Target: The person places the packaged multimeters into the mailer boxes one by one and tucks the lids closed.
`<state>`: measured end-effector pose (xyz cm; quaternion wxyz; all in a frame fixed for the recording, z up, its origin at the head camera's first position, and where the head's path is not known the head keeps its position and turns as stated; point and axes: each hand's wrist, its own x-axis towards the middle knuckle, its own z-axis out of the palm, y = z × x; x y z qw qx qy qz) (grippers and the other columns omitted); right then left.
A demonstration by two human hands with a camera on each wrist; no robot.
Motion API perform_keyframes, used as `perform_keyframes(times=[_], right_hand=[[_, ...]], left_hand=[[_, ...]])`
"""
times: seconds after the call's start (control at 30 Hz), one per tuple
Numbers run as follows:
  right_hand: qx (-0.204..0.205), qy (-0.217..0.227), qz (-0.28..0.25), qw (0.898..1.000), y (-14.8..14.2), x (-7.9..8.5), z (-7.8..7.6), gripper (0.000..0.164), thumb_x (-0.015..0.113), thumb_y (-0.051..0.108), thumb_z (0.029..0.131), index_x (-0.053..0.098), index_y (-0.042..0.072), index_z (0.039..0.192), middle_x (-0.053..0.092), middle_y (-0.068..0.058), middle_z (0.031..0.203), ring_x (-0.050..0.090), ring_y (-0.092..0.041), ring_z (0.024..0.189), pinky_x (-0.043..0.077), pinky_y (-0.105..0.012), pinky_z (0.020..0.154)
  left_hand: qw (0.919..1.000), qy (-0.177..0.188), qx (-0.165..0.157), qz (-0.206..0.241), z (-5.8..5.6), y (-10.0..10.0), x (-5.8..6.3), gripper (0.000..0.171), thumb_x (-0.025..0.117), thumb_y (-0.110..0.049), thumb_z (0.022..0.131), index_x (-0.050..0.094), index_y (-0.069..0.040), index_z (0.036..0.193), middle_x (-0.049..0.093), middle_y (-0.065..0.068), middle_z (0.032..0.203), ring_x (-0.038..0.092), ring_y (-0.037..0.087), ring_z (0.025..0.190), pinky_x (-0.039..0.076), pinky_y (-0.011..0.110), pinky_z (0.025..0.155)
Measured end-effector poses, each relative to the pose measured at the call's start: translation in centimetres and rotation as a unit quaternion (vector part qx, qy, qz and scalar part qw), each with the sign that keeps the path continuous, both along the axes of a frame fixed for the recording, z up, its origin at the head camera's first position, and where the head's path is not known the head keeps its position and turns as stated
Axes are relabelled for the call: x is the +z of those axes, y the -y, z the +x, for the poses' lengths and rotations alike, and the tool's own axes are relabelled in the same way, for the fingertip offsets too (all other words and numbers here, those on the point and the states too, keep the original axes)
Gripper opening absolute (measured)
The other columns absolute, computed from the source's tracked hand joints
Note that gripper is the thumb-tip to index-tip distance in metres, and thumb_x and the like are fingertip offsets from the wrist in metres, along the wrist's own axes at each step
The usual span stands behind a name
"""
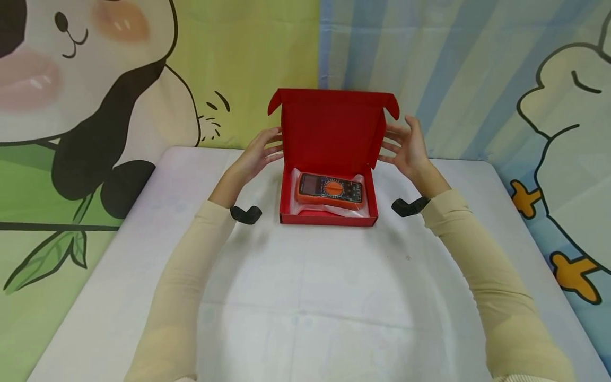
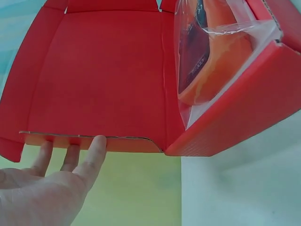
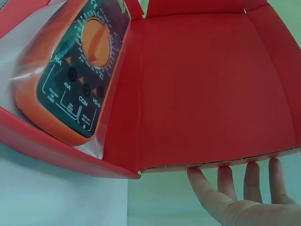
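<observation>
A red cardboard box (image 1: 329, 219) stands on the table with its lid (image 1: 332, 127) raised upright at the back. Inside lies an orange and black multimeter (image 1: 329, 191) in a clear plastic bag, its round orange dial (image 3: 96, 43) facing up. My left hand (image 1: 258, 152) touches the lid's left side flap (image 2: 117, 144) with extended, spread fingers. On the opposite side, the fingertips of my right hand (image 1: 409, 148) rest against the lid's right edge, the fingers fairly straight and apart. Neither hand reaches into the box.
A white cloth covers the table (image 1: 305, 297). Behind it hangs a curtain (image 1: 253, 63) printed with cartoon animals, close to the back of the lid. Black wrist mounts (image 1: 246, 215) jut inward from both wrists, on either side of the box.
</observation>
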<state>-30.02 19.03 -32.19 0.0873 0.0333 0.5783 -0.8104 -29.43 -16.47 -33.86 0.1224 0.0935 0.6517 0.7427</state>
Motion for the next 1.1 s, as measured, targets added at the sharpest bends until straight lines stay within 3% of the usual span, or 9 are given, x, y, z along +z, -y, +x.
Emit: perform_keyframes(times=[0.17, 0.47, 0.8, 0.97, 1.1], right_hand=[[0.014, -0.012, 0.013, 1.000, -0.2, -0.3, 0.2, 0.060, 0.041, 0.055, 0.097, 0.048, 0.015, 0.141, 0.045, -0.004, 0.145, 0.042, -0.027, 0.131, 0.031, -0.057, 0.112], [0.035, -0.024, 0.026, 0.999, -0.4, -0.3, 0.3, 0.063, 0.040, 0.055, 0.096, 0.042, 0.016, 0.145, 0.042, -0.004, 0.144, 0.041, -0.026, 0.128, 0.030, -0.059, 0.112], [0.050, -0.041, 0.052, 0.997, -0.5, 0.2, 0.8, 0.064, 0.043, 0.055, 0.095, 0.039, 0.021, 0.149, 0.034, -0.005, 0.153, 0.034, -0.033, 0.134, 0.027, -0.061, 0.112], [0.060, -0.056, 0.090, 0.993, -0.7, 0.3, 1.3, 0.065, 0.041, 0.057, 0.095, 0.037, 0.023, 0.150, 0.032, -0.005, 0.154, 0.035, -0.036, 0.135, 0.030, -0.059, 0.112], [0.074, -0.065, 0.112, 0.989, -0.7, 0.4, 1.7, 0.066, 0.041, 0.058, 0.095, 0.036, 0.025, 0.151, 0.030, -0.005, 0.156, 0.034, -0.039, 0.137, 0.031, -0.058, 0.112]], left_hand=[[0.9998, 0.006, 0.000, 0.020, 0.2, 0.2, -0.3, 0.062, 0.034, -0.043, 0.100, 0.031, -0.005, 0.149, 0.031, 0.018, 0.150, 0.032, 0.040, 0.139, 0.025, 0.051, 0.117], [0.9994, 0.010, 0.009, 0.033, 0.6, 0.0, -0.5, 0.064, 0.032, -0.045, 0.099, 0.029, -0.005, 0.149, 0.031, 0.019, 0.149, 0.030, 0.041, 0.139, 0.027, 0.050, 0.116], [0.9987, 0.031, 0.021, 0.034, 0.7, 0.1, -0.1, 0.069, 0.022, -0.058, 0.100, 0.021, -0.016, 0.155, 0.031, 0.019, 0.151, 0.031, 0.041, 0.140, 0.030, 0.051, 0.115], [0.9992, 0.021, 0.024, 0.026, 0.9, 0.2, -0.2, 0.064, 0.025, -0.059, 0.099, 0.024, -0.024, 0.153, 0.034, 0.021, 0.147, 0.034, 0.043, 0.138, 0.033, 0.053, 0.112], [0.9995, 0.004, 0.031, 0.009, 1.1, 0.1, -0.2, 0.064, 0.026, -0.058, 0.099, 0.025, -0.023, 0.153, 0.038, 0.020, 0.142, 0.038, 0.044, 0.135, 0.035, 0.055, 0.110]])
